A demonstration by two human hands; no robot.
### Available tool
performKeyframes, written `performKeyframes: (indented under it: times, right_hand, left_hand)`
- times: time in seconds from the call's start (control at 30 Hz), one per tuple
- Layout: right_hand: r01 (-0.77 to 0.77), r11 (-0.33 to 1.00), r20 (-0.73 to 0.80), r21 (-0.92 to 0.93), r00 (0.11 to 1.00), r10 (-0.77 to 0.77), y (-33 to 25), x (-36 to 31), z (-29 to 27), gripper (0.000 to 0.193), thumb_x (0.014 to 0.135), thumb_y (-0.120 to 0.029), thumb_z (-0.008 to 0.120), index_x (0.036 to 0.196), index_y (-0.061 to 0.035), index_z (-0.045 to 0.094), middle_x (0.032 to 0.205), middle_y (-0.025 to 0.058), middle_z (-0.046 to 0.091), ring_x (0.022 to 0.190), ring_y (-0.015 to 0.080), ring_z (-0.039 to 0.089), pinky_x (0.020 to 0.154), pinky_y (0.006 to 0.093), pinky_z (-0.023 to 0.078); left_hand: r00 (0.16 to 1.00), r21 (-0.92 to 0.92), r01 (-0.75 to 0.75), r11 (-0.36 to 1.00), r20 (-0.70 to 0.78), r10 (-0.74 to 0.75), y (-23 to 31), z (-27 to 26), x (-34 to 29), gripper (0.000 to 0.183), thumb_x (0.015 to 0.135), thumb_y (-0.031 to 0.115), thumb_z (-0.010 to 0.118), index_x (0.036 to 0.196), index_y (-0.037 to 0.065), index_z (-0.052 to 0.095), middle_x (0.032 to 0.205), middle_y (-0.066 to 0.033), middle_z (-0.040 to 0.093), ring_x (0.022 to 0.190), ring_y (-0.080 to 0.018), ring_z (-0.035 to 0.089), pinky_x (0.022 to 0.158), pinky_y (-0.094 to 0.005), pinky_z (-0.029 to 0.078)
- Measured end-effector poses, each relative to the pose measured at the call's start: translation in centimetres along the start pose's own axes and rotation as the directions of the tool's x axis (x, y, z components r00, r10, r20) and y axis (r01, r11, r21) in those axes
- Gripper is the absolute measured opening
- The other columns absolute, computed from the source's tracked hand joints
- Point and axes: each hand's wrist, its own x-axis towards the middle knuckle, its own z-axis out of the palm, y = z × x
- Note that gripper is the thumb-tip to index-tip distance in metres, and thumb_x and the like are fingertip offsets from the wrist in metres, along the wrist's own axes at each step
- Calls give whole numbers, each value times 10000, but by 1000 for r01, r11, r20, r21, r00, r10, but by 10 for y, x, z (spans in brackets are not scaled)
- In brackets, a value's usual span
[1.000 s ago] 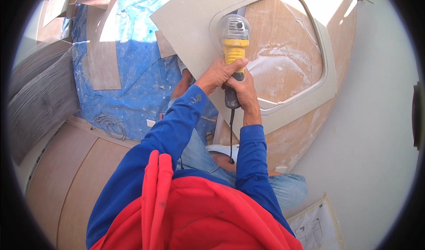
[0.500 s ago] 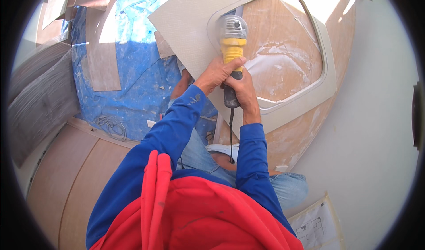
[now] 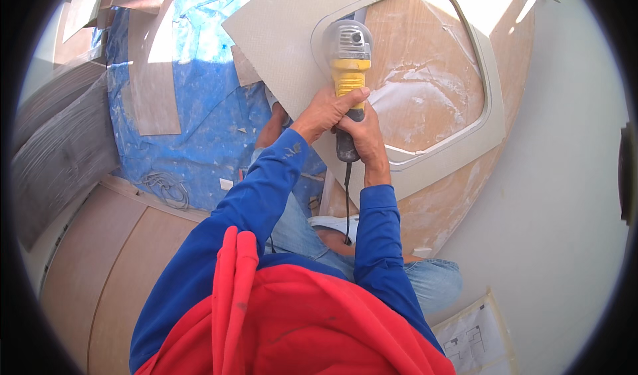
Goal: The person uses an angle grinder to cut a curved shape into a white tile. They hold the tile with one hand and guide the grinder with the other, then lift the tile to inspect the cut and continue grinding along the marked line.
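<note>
Both my hands grip a yellow and black angle grinder (image 3: 350,73) with a grey metal head. My left hand (image 3: 325,112) closes round the yellow body from the left, its thumb lying across the top. Behind it, my right hand (image 3: 367,134) wraps the black handle. The disc round the head looks blurred and see-through. It is at the left edge of the large rounded opening in a pale board (image 3: 299,39). A black cord (image 3: 347,195) runs from the handle's rear down past my legs.
Under the pale board lies a dusty brown wooden sheet (image 3: 425,63). Blue tarp (image 3: 206,102) covers the floor at left, with a brown strip (image 3: 154,83) and coiled cable (image 3: 169,190) on it. Plastic-wrapped stock (image 3: 66,149) stands far left. A drawing sheet (image 3: 475,338) is at lower right.
The grinder's head has shifted very slightly away from me along the opening's left edge. Both hands keep the same hold.
</note>
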Motion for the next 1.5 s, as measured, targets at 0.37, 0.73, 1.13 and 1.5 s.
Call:
performKeyframes:
  times: [0.37,0.73,1.13,1.5]
  right_hand:
    - [4,999,-5,-42,1000,-4,-3,-1,-1,448,882,-198,811,1228,43,663,956,99,750,819,185,738,755,316,578]
    - [-9,999,-5,-37,1000,9,0,1,-2,452,881,-210,817,1228,40,668,950,97,756,816,181,740,751,312,575]
    - [-17,1000,-8,-16,1000,16,-8,-2,1,459,876,-219,818,1225,41,673,940,96,757,806,180,739,748,313,573]
    - [-11,1000,-4,-22,1000,11,-10,-3,1,461,878,-217,821,1231,39,671,937,93,752,799,177,736,737,308,571]
  left_hand:
    - [998,11,-55,998,-4,55,-10,-1,6,587,958,612,799,1194,81,711,896,-27,699,677,-105,633,490,-284,443]
    - [999,5,-48,999,-9,48,-9,0,6,576,963,599,797,1202,84,702,911,-28,699,691,-105,640,492,-279,448]
    - [998,0,-58,998,-2,58,-12,0,8,543,982,575,788,1190,81,700,914,-26,697,700,-102,637,495,-279,451]
    - [999,16,-54,998,-10,54,-12,0,8,543,983,579,790,1187,83,705,927,-29,703,723,-109,647,510,-287,463]
